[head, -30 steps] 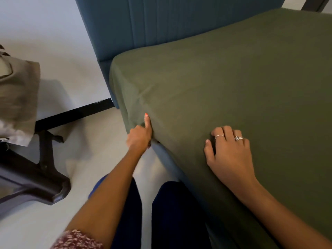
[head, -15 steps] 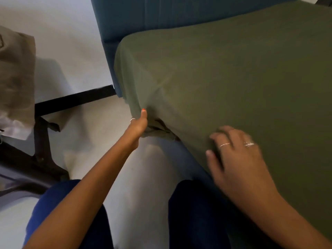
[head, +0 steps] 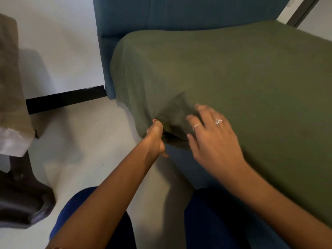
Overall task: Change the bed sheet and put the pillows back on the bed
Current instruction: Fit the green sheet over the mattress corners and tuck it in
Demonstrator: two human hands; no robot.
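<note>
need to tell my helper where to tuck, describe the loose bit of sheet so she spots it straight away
Start at the blue headboard and follow the green sheet down its near side edge. The loose bit bunches where the left hand grips it, the only puckered patch on otherwise smooth cloth.

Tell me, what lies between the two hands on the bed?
In the head view, only a bunched fold of the green sheet lies between the left hand and the right hand.

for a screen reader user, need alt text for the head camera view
A person's left hand grips the hem of a green bed sheet at the mattress side, while the right hand rests spread on top beside a blue headboard.
</note>
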